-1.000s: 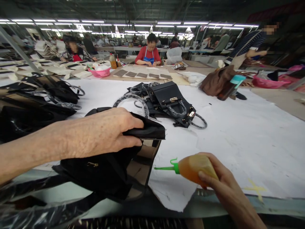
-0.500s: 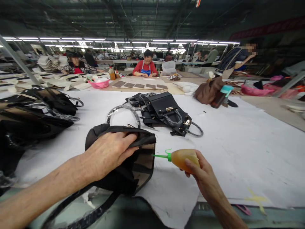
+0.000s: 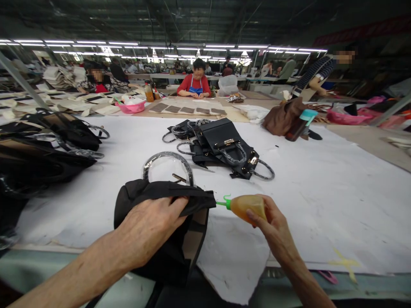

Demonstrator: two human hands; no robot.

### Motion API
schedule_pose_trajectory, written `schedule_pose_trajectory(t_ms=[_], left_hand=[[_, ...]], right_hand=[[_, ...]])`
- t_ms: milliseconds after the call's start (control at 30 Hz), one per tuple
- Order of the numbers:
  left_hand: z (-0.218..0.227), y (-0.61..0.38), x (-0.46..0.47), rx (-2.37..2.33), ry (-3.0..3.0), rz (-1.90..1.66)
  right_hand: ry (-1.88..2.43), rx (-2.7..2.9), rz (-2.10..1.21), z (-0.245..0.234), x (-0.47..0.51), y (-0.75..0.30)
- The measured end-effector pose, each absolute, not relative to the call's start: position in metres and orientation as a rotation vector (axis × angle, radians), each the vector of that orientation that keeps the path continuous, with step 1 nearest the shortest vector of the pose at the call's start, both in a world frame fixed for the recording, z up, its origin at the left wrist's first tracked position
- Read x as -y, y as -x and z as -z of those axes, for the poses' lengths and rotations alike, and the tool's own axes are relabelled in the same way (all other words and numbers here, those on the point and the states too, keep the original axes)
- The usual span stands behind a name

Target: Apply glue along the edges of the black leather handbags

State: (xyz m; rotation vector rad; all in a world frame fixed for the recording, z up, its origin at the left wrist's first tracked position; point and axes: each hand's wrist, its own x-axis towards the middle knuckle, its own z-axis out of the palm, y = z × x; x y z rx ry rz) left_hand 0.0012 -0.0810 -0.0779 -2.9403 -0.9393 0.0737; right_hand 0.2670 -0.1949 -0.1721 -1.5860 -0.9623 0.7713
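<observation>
A black handbag (image 3: 167,201) lies at the near edge of the white-covered table (image 3: 321,192), its plastic-wrapped handle (image 3: 167,159) arching behind it. My left hand (image 3: 150,224) presses on the bag's folded top flap, fingers closed over the fabric. My right hand (image 3: 272,226) grips an amber squeeze bottle (image 3: 248,205) with a green nozzle. The nozzle tip touches the bag's right edge, just under the flap.
Finished black handbags (image 3: 224,145) lie mid-table. More black bags (image 3: 48,145) pile at the left. A brown bag (image 3: 284,117) with a teal-capped bottle sits at the far right. Other workers sit at tables behind, with a pink bowl (image 3: 131,107) and grey pieces.
The bottle's nozzle moved left and up until it met the bag's edge. My left hand shifted slightly on the flap, and the view tilted so the bag sits higher.
</observation>
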Motion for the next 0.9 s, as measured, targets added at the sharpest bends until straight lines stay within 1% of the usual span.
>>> schedule_pose_trajectory(t_ms=[200,633,900], left_hand=[[0.086,0.001,0.083,0.847,2.896,0.099],[0.096,0.002,0.094,0.751,2.779,0.272],[0.104,0.005,0.101,0.773,2.788,0.256]], right_hand=[[1.605,0.999,-0.773,0.177,0.193,-0.267],[1.634,0.988,-0.791,0.181,0.197,-0.269],[1.656,1.027,-0.807,0.187,0.200,-0.266]])
